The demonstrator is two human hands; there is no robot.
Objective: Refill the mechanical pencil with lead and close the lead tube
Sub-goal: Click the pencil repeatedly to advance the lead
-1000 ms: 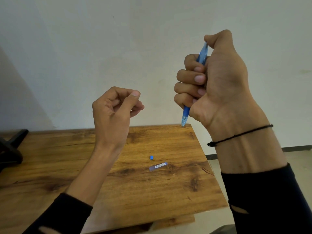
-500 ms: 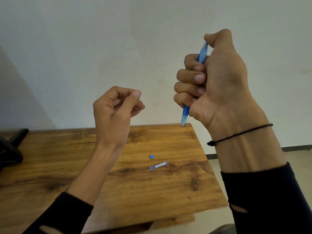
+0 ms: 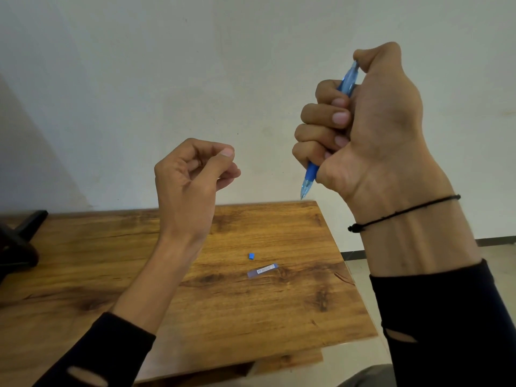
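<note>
My right hand (image 3: 371, 129) is raised high at the right, fisted around a blue mechanical pencil (image 3: 309, 177) held tip down, with the thumb pressed on its top end. My left hand (image 3: 190, 177) hovers at centre left, fingers curled and thumb against the forefinger; nothing visible shows between them. On the wooden table (image 3: 111, 261) below lie a clear lead tube (image 3: 262, 270) with a white label and, just above it, its small blue cap (image 3: 251, 256), apart from the tube.
A black object (image 3: 16, 247) sits at the table's left edge. The table's right edge drops to a pale floor (image 3: 360, 277). A white wall stands close behind the table.
</note>
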